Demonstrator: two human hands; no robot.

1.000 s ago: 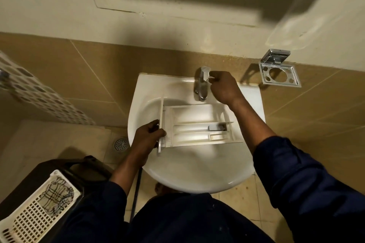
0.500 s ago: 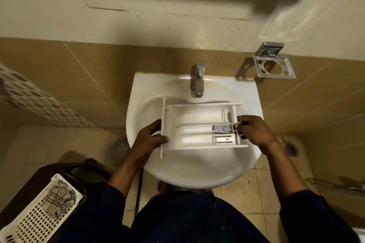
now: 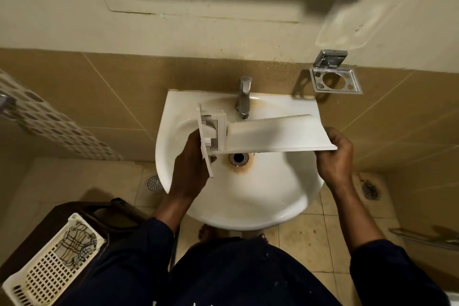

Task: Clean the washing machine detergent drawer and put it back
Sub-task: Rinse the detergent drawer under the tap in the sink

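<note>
The white plastic detergent drawer (image 3: 270,135) is held over the white sink (image 3: 260,196), turned so its smooth underside faces me and its compartments face away. My left hand (image 3: 191,164) grips the front panel end at the left. My right hand (image 3: 335,154) holds the drawer's back end at the right, fingers curled under its edge. The chrome tap (image 3: 244,97) stands just behind the drawer, and no water shows running from it. The sink drain (image 3: 238,158), ringed with rust stain, is uncovered below the drawer.
A chrome holder (image 3: 334,79) is fixed to the tiled wall at the right. A white slotted basket (image 3: 49,263) sits on a dark bin at the lower left. Floor drains (image 3: 154,182) lie beside the sink on both sides.
The drawer was lying open side up in the sink. Both hands have lifted and rolled it over, so its underside now faces me and the drain is exposed.
</note>
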